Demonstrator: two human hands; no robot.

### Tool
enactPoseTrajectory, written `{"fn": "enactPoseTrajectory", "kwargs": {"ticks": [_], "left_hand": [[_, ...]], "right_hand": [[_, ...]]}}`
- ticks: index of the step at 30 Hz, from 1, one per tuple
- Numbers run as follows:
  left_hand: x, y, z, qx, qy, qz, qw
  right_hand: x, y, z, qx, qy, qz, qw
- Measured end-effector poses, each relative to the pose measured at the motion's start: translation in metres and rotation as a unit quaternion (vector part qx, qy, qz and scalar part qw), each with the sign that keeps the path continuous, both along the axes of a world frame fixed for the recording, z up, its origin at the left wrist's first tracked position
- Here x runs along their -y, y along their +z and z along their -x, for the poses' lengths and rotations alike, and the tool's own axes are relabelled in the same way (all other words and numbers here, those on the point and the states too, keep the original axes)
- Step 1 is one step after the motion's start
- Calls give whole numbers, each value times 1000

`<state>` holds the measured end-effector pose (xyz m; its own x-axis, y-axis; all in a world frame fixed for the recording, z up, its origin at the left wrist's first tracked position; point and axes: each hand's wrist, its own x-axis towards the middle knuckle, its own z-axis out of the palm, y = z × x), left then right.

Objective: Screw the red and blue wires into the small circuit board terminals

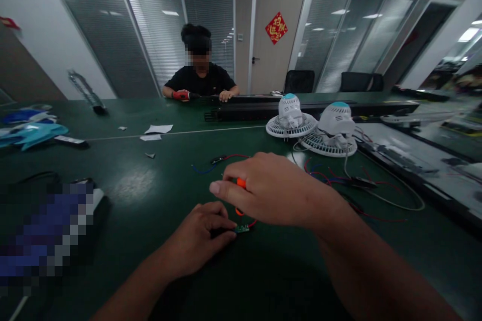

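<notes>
Low in the middle of the head view, a small green circuit board (242,228) lies at the tabletop with a red wire at its right end. My left hand (203,228) pinches the board's left end between thumb and fingers. Above it, my right hand (273,188) is closed around an upright screwdriver with an orange handle (241,183). Its lower part points down at the board; whether the tip touches is too small to tell. The palm hides much of the handle. Just beyond my right hand lies a small dark part (218,159) with red and blue wires.
Two white fan-like units (337,123) with grilles stand at right, near loose wires (361,181). Long black profiles (248,112) lie across the back. Opposite, a person (201,77) holds a red tool (181,95). Blue gloves (35,133) and paper scraps (158,129) are at left.
</notes>
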<state>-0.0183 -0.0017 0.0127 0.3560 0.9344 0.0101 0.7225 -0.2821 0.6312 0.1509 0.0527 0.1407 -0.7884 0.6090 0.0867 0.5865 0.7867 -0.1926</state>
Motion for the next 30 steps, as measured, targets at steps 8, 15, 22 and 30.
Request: {"fn": "enactPoseTrajectory", "kwargs": {"ticks": [8, 15, 22, 30], "left_hand": [[0, -1, 1, 8, -7, -17, 1000], [0, 3, -1, -6, 5, -11, 1000], [0, 2, -1, -3, 6, -15, 1000], [0, 2, -1, -6, 4, -13, 1000]], "right_hand": [[0, -1, 1, 3, -1, 2, 1000], [-1, 0, 0, -6, -1, 18, 1000], [-1, 0, 0, -17, -13, 39, 999], [-2, 0, -1, -27, -18, 37, 999]]}}
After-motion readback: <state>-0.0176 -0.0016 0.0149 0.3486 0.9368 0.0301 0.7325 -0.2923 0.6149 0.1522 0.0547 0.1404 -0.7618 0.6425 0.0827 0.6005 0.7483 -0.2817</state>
